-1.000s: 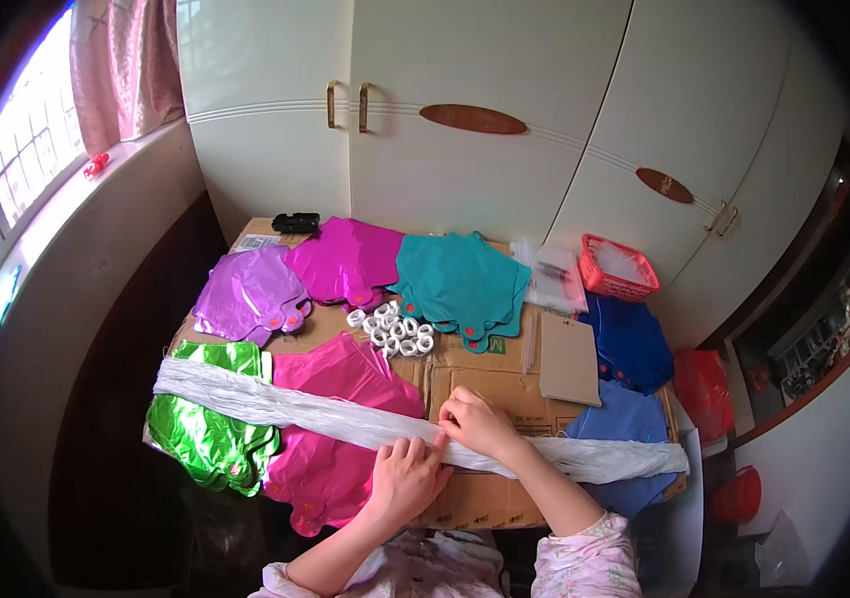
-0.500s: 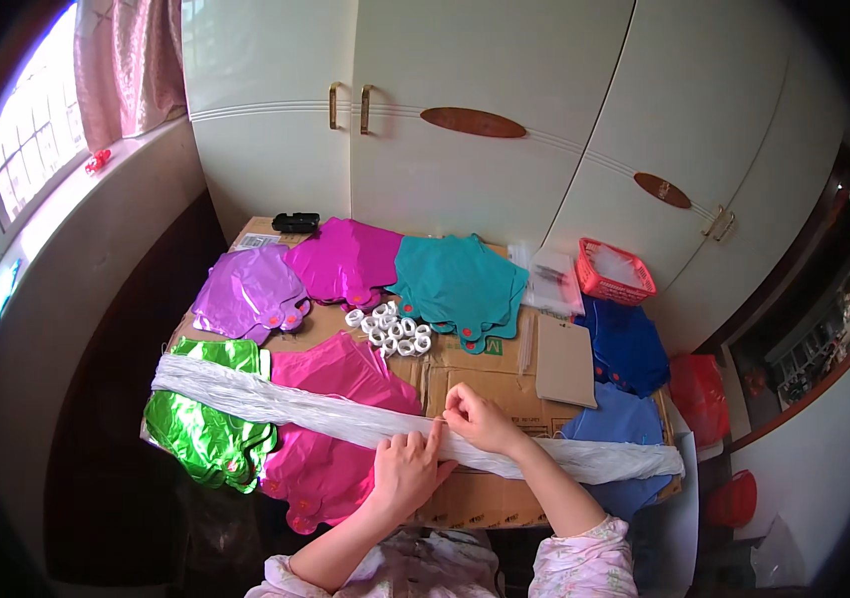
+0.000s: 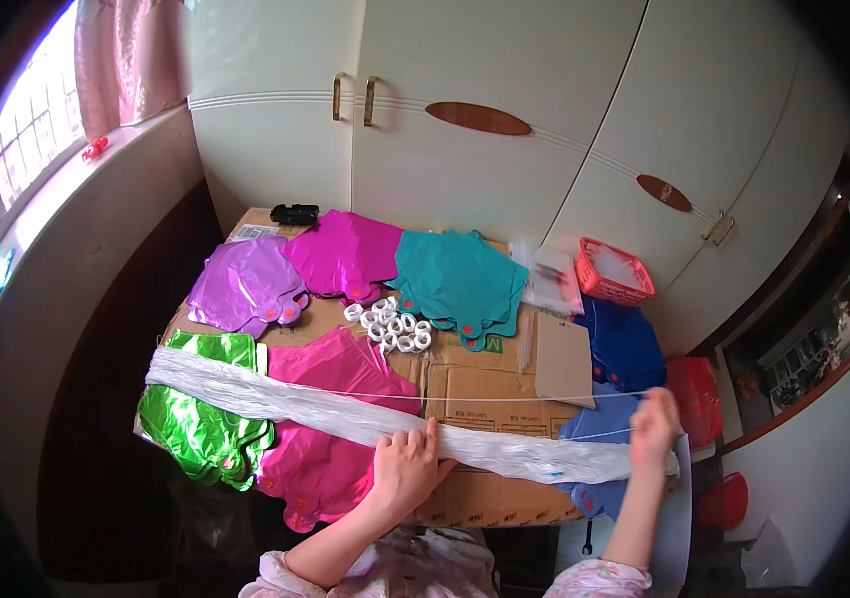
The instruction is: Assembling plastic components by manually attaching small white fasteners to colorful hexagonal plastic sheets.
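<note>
A long bundle of white string [image 3: 510, 453] stretches across the table from left to right. My left hand [image 3: 407, 466] holds it near the middle, its index finger extended and the thumb at the near edge. At the right end, my right hand [image 3: 653, 424] is closed, blurred by motion, and grips a thin white string [image 3: 505, 400] pulled taut above the bundle; another strand slants from that hand back to the bundle. Under the bundle lie green foil sheets [image 3: 207, 424], pink foil sheets [image 3: 315, 468] and light blue foil sheets [image 3: 599, 498].
Purple [image 3: 240, 284], magenta [image 3: 345, 249] and teal foil stacks [image 3: 455, 284] lie at the back. Several small white rings [image 3: 395, 327] sit before them. To the right are a grey-brown card [image 3: 564, 359], dark blue foil [image 3: 626, 349] and a red basket [image 3: 616, 284]. Cabinet doors [image 3: 485, 60] stand behind.
My right hand has moved from beside my left hand to the right end of the bundle, drawing out a string. My left hand has stayed in place on the bundle.
</note>
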Demonstrator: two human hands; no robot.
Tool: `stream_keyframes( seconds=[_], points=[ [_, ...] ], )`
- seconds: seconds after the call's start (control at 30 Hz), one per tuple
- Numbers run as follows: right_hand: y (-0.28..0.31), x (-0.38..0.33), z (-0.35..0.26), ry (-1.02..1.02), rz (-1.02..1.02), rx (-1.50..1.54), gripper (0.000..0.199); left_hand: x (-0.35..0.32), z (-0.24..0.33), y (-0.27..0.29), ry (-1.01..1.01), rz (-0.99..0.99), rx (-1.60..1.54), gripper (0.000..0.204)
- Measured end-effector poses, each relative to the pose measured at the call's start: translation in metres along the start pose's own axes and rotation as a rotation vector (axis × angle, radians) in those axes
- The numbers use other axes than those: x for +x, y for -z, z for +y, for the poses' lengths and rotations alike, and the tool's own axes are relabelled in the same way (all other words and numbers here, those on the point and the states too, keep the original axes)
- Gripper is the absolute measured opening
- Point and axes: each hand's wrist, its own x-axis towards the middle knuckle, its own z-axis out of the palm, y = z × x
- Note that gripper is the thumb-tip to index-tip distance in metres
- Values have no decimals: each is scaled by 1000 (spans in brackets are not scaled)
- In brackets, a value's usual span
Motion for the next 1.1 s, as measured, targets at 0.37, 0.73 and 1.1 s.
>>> stream_keyframes(
  seconds=[0.37, 0.73, 1.1],
  points=[
    [93, 5, -60, 210, 304, 521, 14, -1, 2, 15, -58, -67, -103, 64],
    [-185, -91, -28, 656, -740, -606, 3, 7, 20, 77, -101, -49, -1497, 44],
    [-168, -85, 13, 892, -613, -916, 22, 27, -74, 94, 200, 176, -2153, 26]
  ],
)
